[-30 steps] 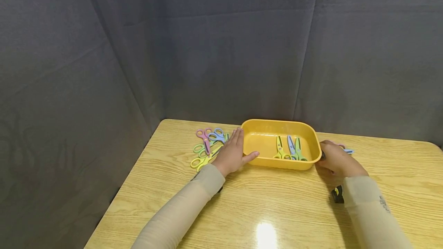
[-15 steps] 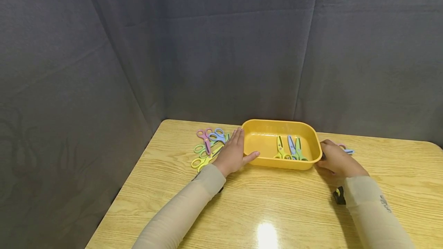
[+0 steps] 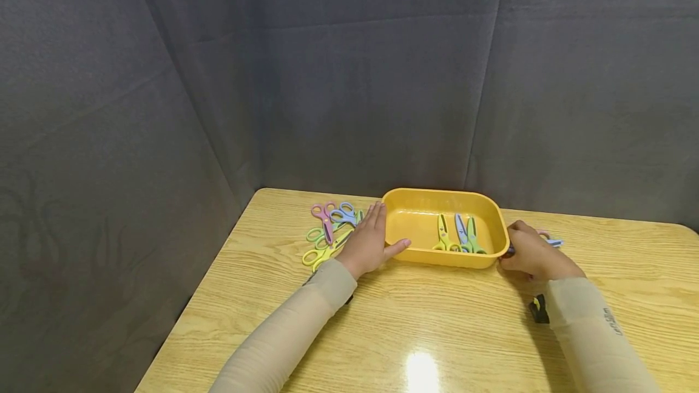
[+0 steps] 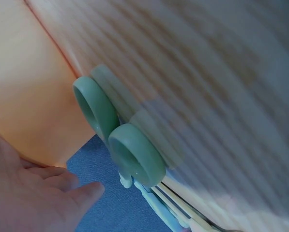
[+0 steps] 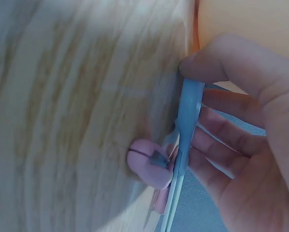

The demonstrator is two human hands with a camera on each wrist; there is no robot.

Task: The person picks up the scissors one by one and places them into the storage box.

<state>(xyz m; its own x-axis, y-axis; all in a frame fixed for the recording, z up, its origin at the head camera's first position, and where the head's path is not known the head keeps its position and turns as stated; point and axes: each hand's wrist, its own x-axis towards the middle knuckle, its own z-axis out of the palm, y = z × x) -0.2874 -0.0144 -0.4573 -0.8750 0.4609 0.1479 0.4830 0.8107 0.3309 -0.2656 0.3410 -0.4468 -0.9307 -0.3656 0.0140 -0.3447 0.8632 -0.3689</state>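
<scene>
A yellow bin (image 3: 443,258) stands near the back of the table. In the head view my left hand (image 3: 364,242), fingers straight, rests against its left end with the thumb over the front rim. Inside lie yellow scissors (image 3: 443,230), blue scissors (image 3: 460,228) and green scissors (image 3: 472,235). My right hand (image 3: 532,252) is beside the bin's right end. The right wrist view shows its thumb and fingers pinching another pair of blue scissors (image 5: 189,113) by the handle, low over the table. Pink scissors (image 5: 149,164) lie just beside them, partly hidden.
Left of the bin, several scissors lie in a loose pile, among them pink scissors (image 3: 326,221) and yellow scissors (image 3: 322,255). Green scissor handles (image 4: 134,154) stick out near the left hand. A grey curtain (image 3: 360,108) hangs behind the table (image 3: 459,326).
My right hand has shifted slightly right, and the tip of the blue scissors in it shows a little farther right. The left hand stays at the bin.
</scene>
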